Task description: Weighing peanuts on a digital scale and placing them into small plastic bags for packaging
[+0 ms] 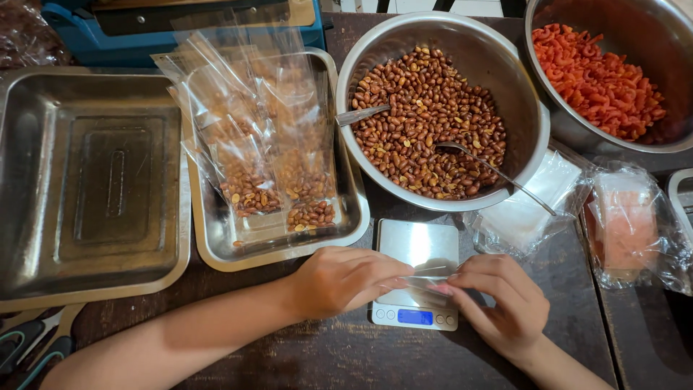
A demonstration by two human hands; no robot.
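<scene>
Two hands: the left hand (339,280) and the right hand (498,303). One small scale (417,253). Two big metal bowls: the peanut bowl (520,94) and the orange snack bowl (577,130). Two spoons (498,172) in the peanuts. Two metal trays: the empty tray (86,180) and the bag tray (346,217).

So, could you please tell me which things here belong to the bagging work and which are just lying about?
In use:
left hand and right hand, both on a clear small bag
digital scale
bowl of peanuts with two spoons
tray of filled bags

Lying about:
empty steel tray
bowl of orange snacks
scissors
</scene>
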